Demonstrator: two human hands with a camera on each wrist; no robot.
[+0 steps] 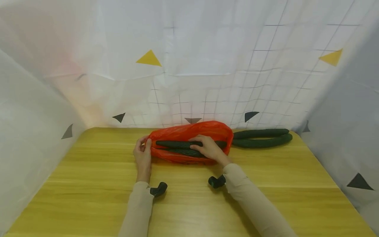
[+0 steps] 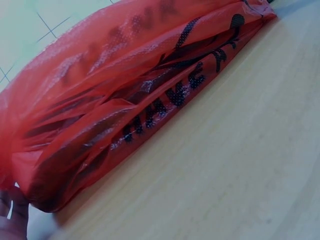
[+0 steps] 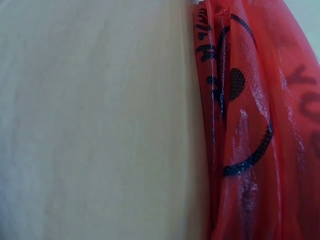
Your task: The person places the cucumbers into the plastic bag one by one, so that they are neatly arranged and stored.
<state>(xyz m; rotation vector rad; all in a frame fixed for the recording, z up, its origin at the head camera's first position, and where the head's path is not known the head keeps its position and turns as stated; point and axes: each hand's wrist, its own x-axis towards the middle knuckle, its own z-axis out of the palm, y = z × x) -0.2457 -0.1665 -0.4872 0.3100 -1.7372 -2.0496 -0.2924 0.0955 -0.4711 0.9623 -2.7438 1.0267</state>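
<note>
A red plastic bag [image 1: 189, 130] with black printing lies lengthwise near the table's far edge, its opening spread upward. Inside it lie dark green cucumbers, one cucumber [image 1: 171, 144] above another [image 1: 183, 151]. My left hand [image 1: 143, 154] pinches the bag's left end between thumb and fingers; a bit of it shows in the left wrist view beside the bag [image 2: 135, 90]. Reaching into the opening, my right hand [image 1: 208, 148] grips the upper cucumber near its middle. Only the bag's printed side [image 3: 255, 110] shows in the right wrist view, where that hand is out of sight.
Two more cucumbers lie on the wooden table [image 1: 183, 204] right of the bag: a rear cucumber [image 1: 260, 133] and a curved front cucumber [image 1: 262, 142]. White sheeting [image 1: 195, 65] with dark and yellow triangles stands behind and at both sides.
</note>
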